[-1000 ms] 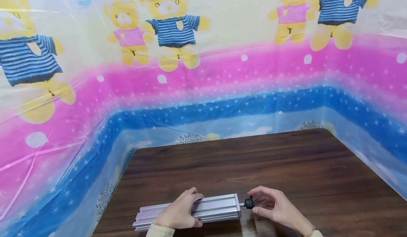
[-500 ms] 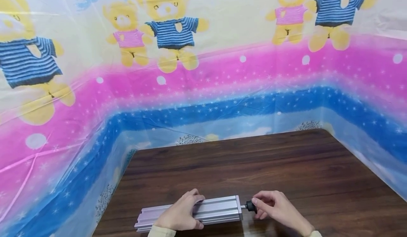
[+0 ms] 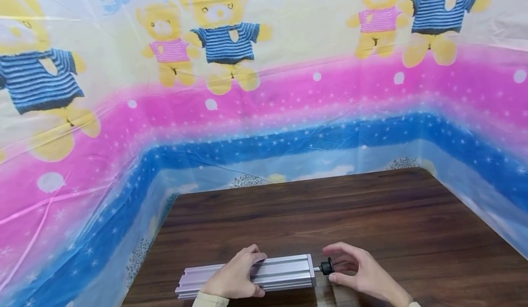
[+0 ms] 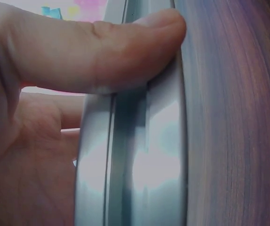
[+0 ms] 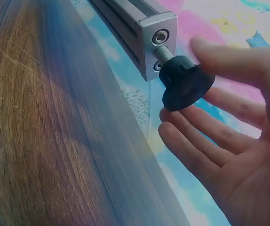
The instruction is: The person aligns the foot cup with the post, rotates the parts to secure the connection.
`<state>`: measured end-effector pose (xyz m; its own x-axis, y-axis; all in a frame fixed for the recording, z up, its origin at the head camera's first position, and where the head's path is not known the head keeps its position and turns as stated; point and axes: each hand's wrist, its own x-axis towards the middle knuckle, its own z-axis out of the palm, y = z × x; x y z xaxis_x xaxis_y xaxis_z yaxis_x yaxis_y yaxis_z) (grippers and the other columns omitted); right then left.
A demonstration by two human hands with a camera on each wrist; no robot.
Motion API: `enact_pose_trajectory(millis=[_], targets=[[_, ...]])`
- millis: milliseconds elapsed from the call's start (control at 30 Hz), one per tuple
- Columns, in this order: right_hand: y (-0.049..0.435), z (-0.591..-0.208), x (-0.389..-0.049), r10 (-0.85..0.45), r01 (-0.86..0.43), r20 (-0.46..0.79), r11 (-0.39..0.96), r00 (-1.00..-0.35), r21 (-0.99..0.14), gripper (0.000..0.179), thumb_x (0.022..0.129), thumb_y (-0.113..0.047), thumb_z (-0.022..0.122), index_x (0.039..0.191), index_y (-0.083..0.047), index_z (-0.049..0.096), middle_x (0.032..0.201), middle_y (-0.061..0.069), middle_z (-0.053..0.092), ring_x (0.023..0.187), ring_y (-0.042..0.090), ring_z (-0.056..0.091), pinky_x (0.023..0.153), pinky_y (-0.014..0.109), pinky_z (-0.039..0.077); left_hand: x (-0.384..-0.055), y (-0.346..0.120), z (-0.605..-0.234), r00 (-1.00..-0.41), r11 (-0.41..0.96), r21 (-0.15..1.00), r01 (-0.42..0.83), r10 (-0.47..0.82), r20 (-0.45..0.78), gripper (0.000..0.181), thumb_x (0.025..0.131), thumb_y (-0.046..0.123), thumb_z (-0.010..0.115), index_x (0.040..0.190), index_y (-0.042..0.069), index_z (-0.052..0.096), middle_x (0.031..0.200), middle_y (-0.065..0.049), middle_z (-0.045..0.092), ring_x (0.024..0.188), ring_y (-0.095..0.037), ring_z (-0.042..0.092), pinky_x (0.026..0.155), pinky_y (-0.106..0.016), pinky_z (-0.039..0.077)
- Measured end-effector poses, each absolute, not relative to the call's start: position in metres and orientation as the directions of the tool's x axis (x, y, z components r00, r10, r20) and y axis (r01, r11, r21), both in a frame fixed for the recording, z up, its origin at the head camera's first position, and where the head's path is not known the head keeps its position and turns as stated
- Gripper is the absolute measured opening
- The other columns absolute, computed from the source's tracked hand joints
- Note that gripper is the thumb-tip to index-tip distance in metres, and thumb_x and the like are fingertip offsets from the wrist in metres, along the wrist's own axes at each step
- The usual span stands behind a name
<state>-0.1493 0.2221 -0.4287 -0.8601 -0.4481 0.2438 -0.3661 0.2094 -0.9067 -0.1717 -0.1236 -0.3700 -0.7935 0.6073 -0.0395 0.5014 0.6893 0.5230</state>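
Observation:
An aluminium extrusion profile (image 3: 284,270) lies lengthwise over the table, with a flat end plate (image 5: 170,35) carrying screws on its right end. From that plate a threaded stud (image 5: 163,54) sticks out and bears a black levelling foot (image 5: 186,84). My left hand (image 3: 235,275) grips the profile near its middle, thumb on the near side and fingers over the top; its thumb (image 4: 102,52) presses across a groove in the left wrist view. Around the foot, my right hand (image 3: 354,268) has its thumb and fingers spread, with fingertips close to the rim.
The dark wood-grain table (image 3: 330,211) extends behind and to the right of the hands. A printed cloth (image 3: 288,105) with teddy bears and pink and blue bands hangs around its far and side edges.
My right hand had thumb and fingers together on the levelling foot half a second ago; now they are spread apart around it. The left hand keeps its grip on the profile.

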Motion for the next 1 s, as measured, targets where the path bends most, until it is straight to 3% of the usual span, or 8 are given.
enact_pose_trajectory(millis=[133,267,467,700,867,1000], targets=[[0.2203,-0.4292,-0.1513,-0.463,-0.425,0.303,0.186,-0.833,-0.886,0.042,0.093,-0.016,0.073,0.132,-0.009,0.06,0.125,0.029,0.062,0.101,0.012,0.071,0.083,0.03,0.058,-0.1711,-0.1236,-0.371,-0.799,0.699,0.501,0.51,0.601,-0.026,0.068,0.067,0.021,0.087,0.129,0.002,0.067,0.102,0.007,0.053,0.086,-0.008,0.045,0.076,-0.026,0.042],[0.2189,-0.4265,-0.1513,-0.448,-0.397,0.276,0.202,-0.85,-0.895,0.035,0.097,-0.017,0.069,0.127,0.0,0.062,0.116,0.021,0.069,0.096,0.01,0.071,0.078,0.03,0.059,-0.1696,-0.124,-0.3712,-0.803,0.708,0.487,0.51,0.596,-0.025,0.068,0.067,0.022,0.087,0.128,0.003,0.067,0.102,0.006,0.053,0.087,-0.008,0.045,0.077,-0.027,0.042],[0.2167,-0.4253,-0.1514,-0.445,-0.34,0.237,0.167,-0.863,-0.925,0.03,0.1,-0.014,0.062,0.117,0.011,0.063,0.098,0.015,0.075,0.08,0.021,0.075,0.068,0.04,0.061,-0.1693,-0.1238,-0.3708,-0.804,0.71,0.481,0.514,0.595,-0.019,0.069,0.066,0.022,0.087,0.129,0.002,0.067,0.103,0.006,0.054,0.088,-0.009,0.046,0.077,-0.027,0.043],[0.2147,-0.4277,-0.1521,-0.451,-0.255,0.145,0.194,-0.881,-0.947,0.031,0.105,-0.021,0.055,0.103,0.007,0.068,0.085,0.015,0.075,0.072,0.027,0.076,0.061,0.04,0.06,-0.1707,-0.1241,-0.372,-0.796,0.703,0.491,0.515,0.605,-0.032,0.068,0.067,0.023,0.087,0.129,0.003,0.067,0.1,0.007,0.053,0.086,-0.008,0.045,0.076,-0.026,0.042],[0.2157,-0.4281,-0.1514,-0.463,-0.22,0.097,0.218,-0.881,-0.951,0.043,0.11,-0.024,0.041,0.09,0.004,0.067,0.078,0.011,0.075,0.069,0.028,0.076,0.058,0.042,0.06,-0.1703,-0.1247,-0.3717,-0.791,0.693,0.522,0.497,0.609,-0.056,0.069,0.069,0.022,0.086,0.132,0.003,0.065,0.102,0.007,0.052,0.086,-0.009,0.045,0.075,-0.028,0.042],[0.2188,-0.4267,-0.1491,-0.471,-0.235,0.114,0.206,-0.875,-0.95,0.039,0.11,-0.022,0.041,0.107,0.01,0.065,0.089,0.017,0.073,0.076,0.026,0.076,0.065,0.041,0.061,-0.1704,-0.1246,-0.3707,-0.792,0.694,0.523,0.496,0.608,-0.056,0.069,0.069,0.022,0.086,0.132,0.003,0.065,0.103,0.006,0.053,0.087,-0.009,0.045,0.075,-0.028,0.041]])
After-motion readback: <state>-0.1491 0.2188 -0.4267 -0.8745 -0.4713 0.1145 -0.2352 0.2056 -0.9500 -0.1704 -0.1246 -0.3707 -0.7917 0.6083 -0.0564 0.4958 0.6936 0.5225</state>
